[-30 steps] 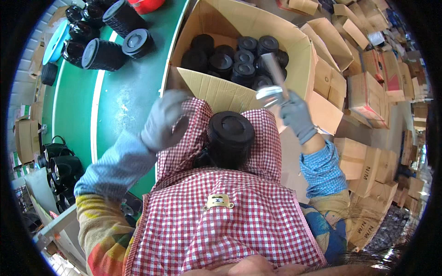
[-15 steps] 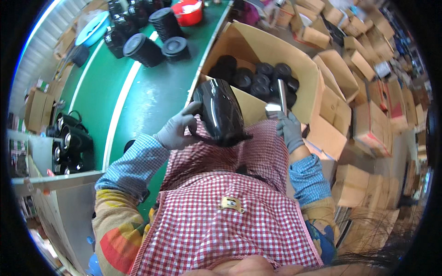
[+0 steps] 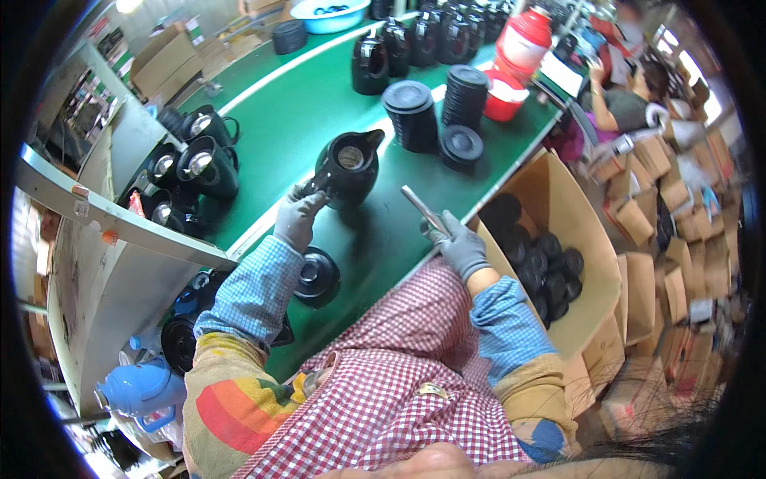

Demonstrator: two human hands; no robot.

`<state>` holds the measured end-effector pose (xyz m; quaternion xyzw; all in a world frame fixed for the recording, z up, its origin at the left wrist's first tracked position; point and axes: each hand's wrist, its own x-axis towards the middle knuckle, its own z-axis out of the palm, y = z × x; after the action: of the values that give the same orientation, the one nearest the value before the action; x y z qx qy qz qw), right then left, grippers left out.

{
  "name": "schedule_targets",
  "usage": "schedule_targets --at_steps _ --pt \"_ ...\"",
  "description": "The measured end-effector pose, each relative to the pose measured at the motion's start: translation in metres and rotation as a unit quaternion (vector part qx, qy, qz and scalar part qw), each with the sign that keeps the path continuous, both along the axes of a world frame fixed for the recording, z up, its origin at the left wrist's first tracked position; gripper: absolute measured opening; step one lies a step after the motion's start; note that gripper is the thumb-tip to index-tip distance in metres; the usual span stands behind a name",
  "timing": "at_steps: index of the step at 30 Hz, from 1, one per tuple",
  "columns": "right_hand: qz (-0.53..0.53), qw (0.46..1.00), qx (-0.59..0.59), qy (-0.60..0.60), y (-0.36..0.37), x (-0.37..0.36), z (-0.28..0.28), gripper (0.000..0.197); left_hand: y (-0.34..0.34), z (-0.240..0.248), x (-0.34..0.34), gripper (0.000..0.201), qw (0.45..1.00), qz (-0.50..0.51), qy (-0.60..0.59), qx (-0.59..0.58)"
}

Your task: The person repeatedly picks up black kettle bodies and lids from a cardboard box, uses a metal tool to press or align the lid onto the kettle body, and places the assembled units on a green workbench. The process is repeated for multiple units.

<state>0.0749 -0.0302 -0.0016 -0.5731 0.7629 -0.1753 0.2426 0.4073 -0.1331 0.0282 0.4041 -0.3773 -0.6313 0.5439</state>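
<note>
My left hand (image 3: 298, 217), in a grey glove, is closed on the handle of a glossy black jug (image 3: 345, 188). The jug stands upright on or just above the green table, its spout to the upper right and its round opening upward, showing a silvery inside. My right hand (image 3: 461, 249), also gloved, grips a silver metal rod (image 3: 420, 206) that points up and left toward the jug, apart from it. Where the rod's lower end lies is hidden by the fingers. A round black lid-like part (image 3: 317, 275) rests on the table by my left forearm.
Stacks of black discs (image 3: 411, 120), glossy black jugs (image 3: 369, 64) and a red basin (image 3: 504, 97) occupy the far table. More black jugs (image 3: 209, 168) sit at left. A cardboard box (image 3: 594, 263) of black round parts adjoins the right edge. A co-worker (image 3: 630, 100) is at far right.
My view has swung left from the box to the table. The jug has moved from over my lap to the green table and turned opening-up. Both hands keep their holds.
</note>
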Motion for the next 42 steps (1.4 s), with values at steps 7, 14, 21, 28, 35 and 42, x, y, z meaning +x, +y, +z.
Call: schedule_targets --at_steps 7,14,21,28,35,42 --pt "0.112 0.986 0.039 0.116 -0.058 0.025 -0.028 0.069 -0.158 -0.024 0.021 0.024 0.985 0.157 0.066 0.029" --pt "-0.107 0.986 -0.099 -0.084 0.056 -0.082 -0.017 0.050 -0.315 -0.059 -0.063 0.045 0.963 0.261 0.058 0.032" --pt "-0.256 0.935 -0.021 -0.245 0.150 -0.103 -0.045 0.048 -0.356 -0.050 -0.098 0.070 0.966 0.138 -0.217 0.003" --pt "-0.228 0.930 0.028 -0.286 0.161 -0.115 -0.054 0.047 -0.279 0.044 0.084 0.059 0.465 0.283 -0.835 -0.081" --pt "-0.290 0.913 -0.001 -0.287 0.190 -0.108 -0.059 0.045 -0.287 0.098 0.174 0.045 0.455 0.148 -0.850 0.222" --pt "-0.239 0.954 -0.036 -0.177 0.232 -0.121 -0.078 0.043 -0.296 0.061 0.190 0.037 0.486 0.161 -0.842 0.169"
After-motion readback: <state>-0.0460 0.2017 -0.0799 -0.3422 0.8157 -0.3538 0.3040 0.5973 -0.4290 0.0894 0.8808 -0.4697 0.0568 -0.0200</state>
